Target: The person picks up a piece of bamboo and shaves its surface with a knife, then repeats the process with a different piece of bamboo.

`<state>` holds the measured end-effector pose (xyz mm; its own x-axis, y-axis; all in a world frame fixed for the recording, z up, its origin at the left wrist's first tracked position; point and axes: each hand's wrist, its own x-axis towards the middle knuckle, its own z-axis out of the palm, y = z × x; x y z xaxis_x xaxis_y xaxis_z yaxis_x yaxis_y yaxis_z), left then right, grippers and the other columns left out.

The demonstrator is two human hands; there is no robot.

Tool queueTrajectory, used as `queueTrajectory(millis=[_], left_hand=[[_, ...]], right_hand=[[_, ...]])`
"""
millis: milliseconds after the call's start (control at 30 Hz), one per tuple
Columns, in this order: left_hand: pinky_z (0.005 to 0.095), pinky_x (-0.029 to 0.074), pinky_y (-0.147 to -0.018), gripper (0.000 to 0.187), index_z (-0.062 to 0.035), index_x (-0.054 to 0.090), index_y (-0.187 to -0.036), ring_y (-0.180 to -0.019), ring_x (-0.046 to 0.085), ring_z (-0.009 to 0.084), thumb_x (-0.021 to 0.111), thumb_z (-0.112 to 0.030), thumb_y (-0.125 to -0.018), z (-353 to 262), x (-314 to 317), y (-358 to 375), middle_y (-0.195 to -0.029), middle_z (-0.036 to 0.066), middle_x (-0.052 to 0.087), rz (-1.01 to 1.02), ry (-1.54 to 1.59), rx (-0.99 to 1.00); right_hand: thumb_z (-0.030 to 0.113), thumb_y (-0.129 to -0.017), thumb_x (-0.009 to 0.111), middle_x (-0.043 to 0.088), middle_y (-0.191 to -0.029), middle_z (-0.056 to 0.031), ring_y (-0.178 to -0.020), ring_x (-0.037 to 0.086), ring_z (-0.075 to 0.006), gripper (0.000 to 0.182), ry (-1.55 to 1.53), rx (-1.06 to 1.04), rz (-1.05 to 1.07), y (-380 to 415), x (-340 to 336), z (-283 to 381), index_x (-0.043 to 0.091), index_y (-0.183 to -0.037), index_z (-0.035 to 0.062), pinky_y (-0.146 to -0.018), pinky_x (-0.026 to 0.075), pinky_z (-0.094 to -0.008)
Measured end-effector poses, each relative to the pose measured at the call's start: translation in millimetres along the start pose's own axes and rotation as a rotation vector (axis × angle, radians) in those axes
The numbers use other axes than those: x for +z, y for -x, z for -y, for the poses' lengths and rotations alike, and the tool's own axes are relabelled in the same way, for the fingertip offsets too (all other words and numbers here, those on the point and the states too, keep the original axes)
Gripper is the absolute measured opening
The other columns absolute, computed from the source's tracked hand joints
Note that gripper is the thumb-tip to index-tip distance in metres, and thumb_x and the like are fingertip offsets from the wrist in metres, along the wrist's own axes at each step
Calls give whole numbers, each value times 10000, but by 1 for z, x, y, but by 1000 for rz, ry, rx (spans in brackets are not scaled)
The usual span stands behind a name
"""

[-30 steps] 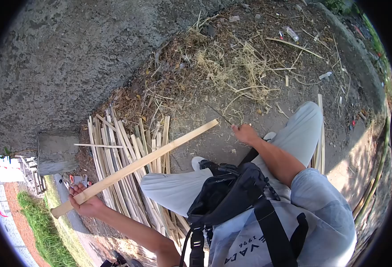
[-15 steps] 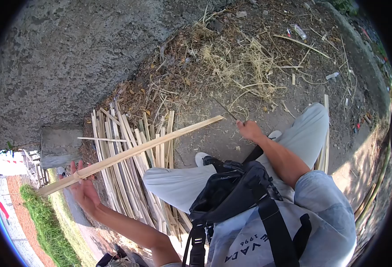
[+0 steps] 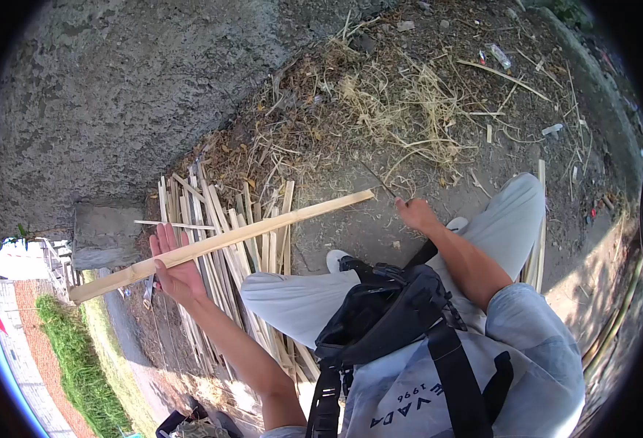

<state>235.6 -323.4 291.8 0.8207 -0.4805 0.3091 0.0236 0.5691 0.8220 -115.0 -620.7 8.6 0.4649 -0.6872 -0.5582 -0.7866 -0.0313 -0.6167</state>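
Note:
A long, pale bamboo strip (image 3: pixel 263 225) slants across the view, its right end close beside the knife blade. My left hand (image 3: pixel 179 277) holds it toward its left end, thumb over the front edge and straight fingers behind. In my right hand (image 3: pixel 416 215) is a thin dark knife (image 3: pixel 380 180), its blade pointing away from me; the fingers are wrapped round the handle. Under the strip lies a stack of split bamboo strips (image 3: pixel 226 270), beside my bent knee.
A rough concrete wall (image 3: pixel 132 95) and a concrete block (image 3: pixel 106 230) stand on the left. Dry shavings (image 3: pixel 431 117) litter the ground ahead. More strips (image 3: pixel 538 241) lie by my right knee. A black bag (image 3: pixel 380 306) hangs at my front.
My left hand has moved right along the bamboo strip, toward its middle. The right hand keeps the knife near the strip's right end. The view has shifted slightly.

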Motion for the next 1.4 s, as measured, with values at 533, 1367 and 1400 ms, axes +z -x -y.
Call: queueTrajectory(millis=[533, 1367, 1400], left_hand=[[258, 181, -378, 454, -203, 252, -563, -366, 169, 107, 430, -284, -972, 13, 62, 50, -444, -28, 208, -679, -134, 238], [243, 144, -385, 472, -212, 212, -569, -377, 168, 89, 488, -266, -948, 9, 57, 82, -461, -45, 188, -690, -43, 250], [244, 146, -388, 483, -214, 212, -559, -378, 157, 89, 496, -266, -946, 8, 57, 83, -453, -46, 194, -645, -18, 238]], right_hand=[[569, -959, 309, 656, -851, -312, -907, 641, -471, 745, 158, -289, 114, 21, 22, 12, 704, -849, -53, -855, 503, -507], [530, -949, 386, 654, -1073, -271, -1052, 626, -422, 624, 333, 30, 74, 27, 11, 3, 693, -1026, -8, -914, 488, -507], [537, -947, 395, 656, -1058, -278, -1041, 629, -427, 630, 316, 31, 60, 24, 14, 1, 695, -1010, -13, -912, 493, -500]])
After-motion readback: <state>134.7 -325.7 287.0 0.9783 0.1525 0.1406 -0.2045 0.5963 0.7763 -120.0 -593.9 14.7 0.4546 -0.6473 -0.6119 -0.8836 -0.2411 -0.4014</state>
